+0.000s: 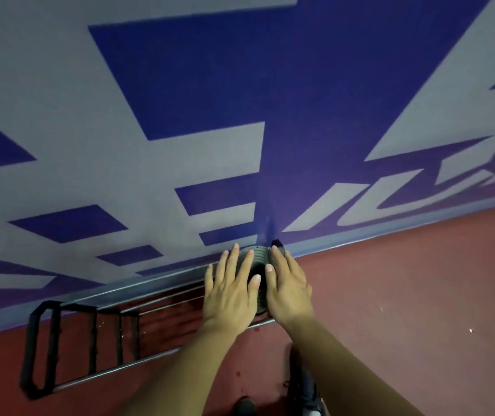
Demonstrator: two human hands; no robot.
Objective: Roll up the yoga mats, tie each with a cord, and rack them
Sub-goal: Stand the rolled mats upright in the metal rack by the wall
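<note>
A rolled dark grey yoga mat [259, 257] stands on end in the right end of a low metal rack [126, 298] against the wall; I look down on its spiral top. My left hand [229, 291] lies flat on the left side of the roll's top, fingers straight. My right hand [288, 288] rests on the right side, fingers also straight. Both hands cover much of the roll. No cord shows from here.
The rack has chrome rails and a black end frame [43, 349] at its left. Behind it rises a wall [180, 100] painted blue and grey. The floor [405, 295] is red. My dark shoes [306, 394] show at the bottom edge.
</note>
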